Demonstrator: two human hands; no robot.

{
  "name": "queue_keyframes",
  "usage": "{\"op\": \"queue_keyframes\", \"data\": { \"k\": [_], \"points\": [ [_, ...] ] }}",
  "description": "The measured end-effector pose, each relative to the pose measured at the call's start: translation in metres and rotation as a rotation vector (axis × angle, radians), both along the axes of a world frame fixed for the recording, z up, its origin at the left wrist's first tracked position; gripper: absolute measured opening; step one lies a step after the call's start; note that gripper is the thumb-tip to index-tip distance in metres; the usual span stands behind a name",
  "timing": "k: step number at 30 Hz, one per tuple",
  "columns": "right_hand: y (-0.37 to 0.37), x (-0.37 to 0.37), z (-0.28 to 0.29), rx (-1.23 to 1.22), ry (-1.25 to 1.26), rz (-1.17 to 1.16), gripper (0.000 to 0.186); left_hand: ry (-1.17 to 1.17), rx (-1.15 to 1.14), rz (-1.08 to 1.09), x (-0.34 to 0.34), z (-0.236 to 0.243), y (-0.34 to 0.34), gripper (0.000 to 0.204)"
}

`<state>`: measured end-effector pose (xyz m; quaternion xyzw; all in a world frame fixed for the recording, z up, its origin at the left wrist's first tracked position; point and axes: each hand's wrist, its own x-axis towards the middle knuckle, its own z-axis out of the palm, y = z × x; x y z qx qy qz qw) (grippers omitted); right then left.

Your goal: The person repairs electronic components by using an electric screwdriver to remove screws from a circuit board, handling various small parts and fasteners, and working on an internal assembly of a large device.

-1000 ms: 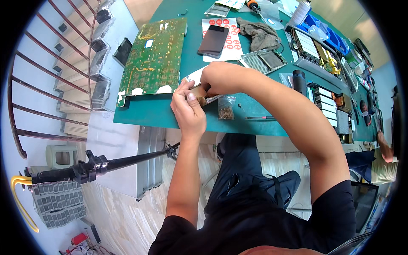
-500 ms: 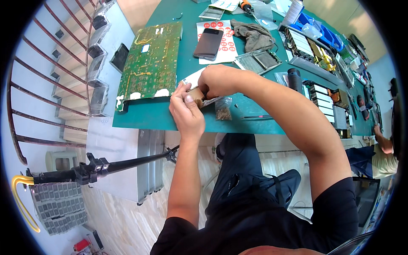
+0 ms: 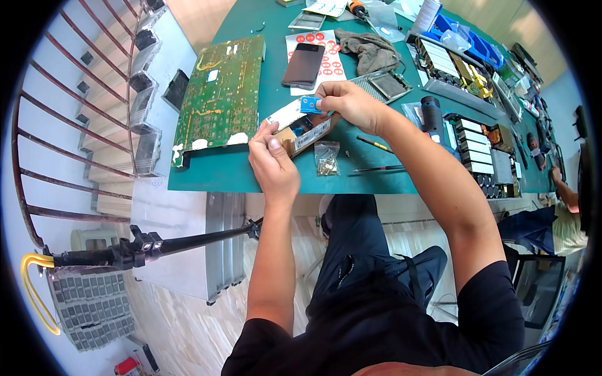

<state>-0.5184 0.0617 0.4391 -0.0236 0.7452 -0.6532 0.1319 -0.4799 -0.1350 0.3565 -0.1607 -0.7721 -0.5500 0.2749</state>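
My left hand (image 3: 274, 164) is closed round a small open cardboard box (image 3: 304, 138) with a white flap and a barcode label on its side. Dark blue pieces show inside it. My right hand (image 3: 342, 103) pinches a small blue board-like component (image 3: 309, 105) above the box's opening. Just below the box lies a clear bag of small metal parts (image 3: 327, 160), with a thin rod-like tool (image 3: 379, 168) and a yellow-and-black tool (image 3: 375, 143) to its right. A black phone (image 3: 303, 66) lies on a red-printed sticker sheet above the hands.
The green bench (image 3: 226, 178) bears a large circuit board (image 3: 216, 100) on the left, a grey cloth (image 3: 373, 53), electronic modules (image 3: 473, 147) and blue bins (image 3: 473, 44). A black pole (image 3: 194, 239) crosses below-left beside a railing (image 3: 75, 207). A co-worker's arm (image 3: 564, 194) is at far right.
My right hand has come up and right out of the box, and a blue component now shows in its fingers. The box's inside and barcode side have come into view.
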Motion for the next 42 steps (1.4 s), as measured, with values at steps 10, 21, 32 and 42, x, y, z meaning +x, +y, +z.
{"op": "queue_keyframes", "data": {
  "k": [10,21,32,42],
  "points": [
    [-0.003,0.089,0.044,-0.093,0.221,-0.072,0.017,0.200,0.331,0.087,0.043,0.028,0.008,0.025],
    [-0.004,0.179,0.026,0.266,0.313,-0.102,0.013,-0.189,0.478,-0.294,0.095,0.049,0.067,0.016],
    [0.192,0.150,0.034,1.877,0.837,0.274,0.052,-0.376,0.608,-0.383,0.111,0.021,0.088,0.020],
    [0.229,0.093,0.003,1.598,0.962,0.687,0.056,-0.554,0.698,-0.367,0.121,0.010,0.080,0.022]
  ]
}}
